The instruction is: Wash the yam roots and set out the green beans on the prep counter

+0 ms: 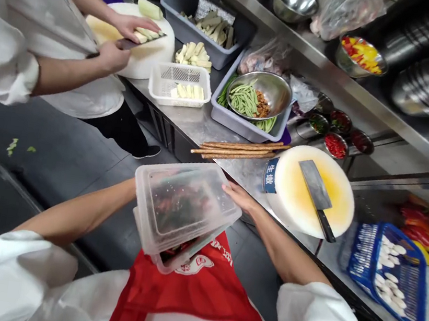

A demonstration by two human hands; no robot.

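Observation:
Held in front of my red apron is a clear plastic food container [181, 261] with dark and reddish contents, blurred through the plastic. Its translucent lid [185, 204] lies over the top, tilted, with a gap at the edge nearest me. My right hand [238, 195] grips the right side, thumb on the lid's edge and the other fingers mostly underneath. On the left, my left forearm [114, 200] runs up to the container; that hand is hidden behind it, apparently supporting that side. Both hands are above the floor, away from the counter.
A cleaver [316, 184] lies on a round chopping board [282, 211] at right. Long brown sticks [235, 150] lie beside it. Behind are a steel bowl [282, 93] of green beans and a white basket [156, 92]. At left a co-worker's hand [111, 57] holds a knife.

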